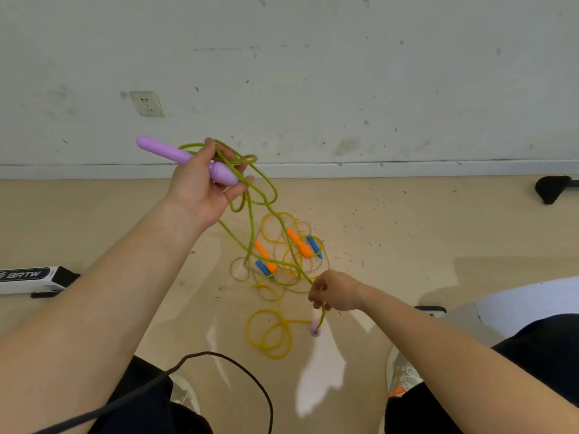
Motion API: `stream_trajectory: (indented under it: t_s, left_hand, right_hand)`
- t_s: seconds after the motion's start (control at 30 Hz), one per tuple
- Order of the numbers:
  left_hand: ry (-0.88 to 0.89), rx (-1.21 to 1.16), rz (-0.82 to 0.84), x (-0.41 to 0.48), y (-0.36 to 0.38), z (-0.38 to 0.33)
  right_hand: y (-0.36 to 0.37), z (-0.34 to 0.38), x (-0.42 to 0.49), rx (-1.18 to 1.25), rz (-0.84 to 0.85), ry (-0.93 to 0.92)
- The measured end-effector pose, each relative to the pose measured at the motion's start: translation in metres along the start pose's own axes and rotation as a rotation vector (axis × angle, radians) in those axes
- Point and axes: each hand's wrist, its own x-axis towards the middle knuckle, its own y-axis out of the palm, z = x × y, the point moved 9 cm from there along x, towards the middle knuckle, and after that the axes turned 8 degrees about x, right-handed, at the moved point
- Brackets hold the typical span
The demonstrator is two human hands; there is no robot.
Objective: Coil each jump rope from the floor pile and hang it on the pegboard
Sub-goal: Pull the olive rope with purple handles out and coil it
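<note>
My left hand (205, 183) is raised in front of the wall and grips a purple handle (163, 151) together with several loops of green rope (250, 195). The green rope runs down and right to my right hand (332, 292), which pinches it low over the floor. Just below that hand the rope's second purple handle (315, 329) hangs end-on. On the floor between my hands lies a pile of yellow and tan ropes (272, 333) with orange handles (299, 244) and blue handles (264, 269).
A white wall with a socket (147, 104) stands behind the pile. A black-and-white box (34, 278) lies on the floor at left, a dark object (551, 189) at right. A black cable (219, 364) loops near my shoes (404, 374). No pegboard is in view.
</note>
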Motion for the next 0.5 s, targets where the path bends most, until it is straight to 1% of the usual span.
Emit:
stream_trajectory:
  t_s: [0.13, 0.2, 0.37, 0.43, 0.5]
  left_hand:
    - [-0.075, 0.356, -0.064, 0.006, -0.019, 0.029]
    - [-0.095, 0.562, -0.063, 0.006, -0.022, 0.042]
    - [-0.184, 1.057, 0.049, -0.001, -0.023, 0.066]
    - [-0.220, 1.171, 0.115, -0.006, -0.019, 0.069]
    - [-0.220, 1.190, 0.178, -0.010, -0.013, 0.071]
  right_hand:
    - [-0.029, 0.034, -0.009, 0.323, -0.098, -0.078]
    - [-0.045, 0.052, -0.017, 0.484, -0.133, -0.125]
    - [-0.081, 0.085, -0.042, 0.908, -0.188, -0.191]
    - [-0.090, 0.089, -0.050, 1.046, -0.199, -0.168]
    - [-0.093, 0.090, -0.056, 1.137, -0.214, -0.131]
